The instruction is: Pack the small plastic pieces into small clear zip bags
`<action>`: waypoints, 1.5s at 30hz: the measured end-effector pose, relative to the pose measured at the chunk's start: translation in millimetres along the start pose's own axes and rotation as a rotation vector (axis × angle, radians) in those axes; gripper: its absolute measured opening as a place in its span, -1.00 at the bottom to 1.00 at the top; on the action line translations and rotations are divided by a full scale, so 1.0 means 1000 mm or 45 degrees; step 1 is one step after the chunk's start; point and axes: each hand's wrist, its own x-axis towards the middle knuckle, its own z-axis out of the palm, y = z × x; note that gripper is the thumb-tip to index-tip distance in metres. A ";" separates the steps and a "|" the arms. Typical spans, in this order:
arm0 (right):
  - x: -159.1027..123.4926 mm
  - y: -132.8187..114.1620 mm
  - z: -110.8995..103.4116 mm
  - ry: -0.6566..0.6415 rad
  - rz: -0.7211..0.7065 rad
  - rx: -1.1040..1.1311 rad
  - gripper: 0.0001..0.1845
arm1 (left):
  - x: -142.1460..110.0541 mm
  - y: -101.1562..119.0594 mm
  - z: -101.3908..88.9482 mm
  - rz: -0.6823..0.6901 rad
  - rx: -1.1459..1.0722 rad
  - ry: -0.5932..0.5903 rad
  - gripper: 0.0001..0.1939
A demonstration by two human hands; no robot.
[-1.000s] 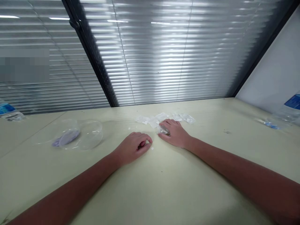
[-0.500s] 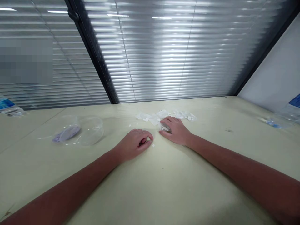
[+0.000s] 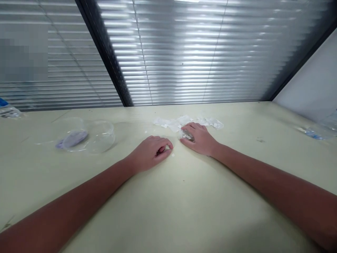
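Note:
My left hand point(image 3: 152, 151) rests on the table with its fingers curled and thumb and forefinger pressed together. Whatever is in that pinch, if anything, is too small to make out. A tiny white scrap point(image 3: 173, 155) lies by its fingertips. To the right, my right hand point(image 3: 198, 140) is wrapped round a small see-through container point(image 3: 187, 135) with white bits in it, partly hidden by the fingers. Just behind this hand, a crumpled row of white scraps point(image 3: 168, 123) stretches across the table.
At the left lie round clear plastic containers point(image 3: 101, 137) and a purple flat object point(image 3: 75, 138). Clear plastic with blue parts lies at the right point(image 3: 314, 134) and far left point(image 3: 9, 111). Behind the table point(image 3: 158, 211) is a window with blinds point(image 3: 184, 52).
The view has tilted down a little, so everything sits higher in the picture. Both hands keep about the same pose and place on the table.

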 end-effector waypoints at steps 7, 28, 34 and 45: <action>0.000 0.000 -0.001 -0.009 0.010 0.003 -0.51 | 0.000 0.000 0.000 -0.012 0.006 -0.007 -0.84; 0.000 0.000 -0.003 -0.029 0.008 -0.004 -0.50 | 0.000 -0.002 0.003 0.013 0.002 0.005 -0.82; 0.000 0.000 -0.002 -0.020 0.014 -0.002 -0.51 | 0.001 -0.001 0.001 0.009 0.005 0.001 -0.82; 0.000 0.002 0.000 -0.016 -0.002 -0.019 -0.51 | 0.001 0.001 0.002 0.001 0.009 -0.001 -0.80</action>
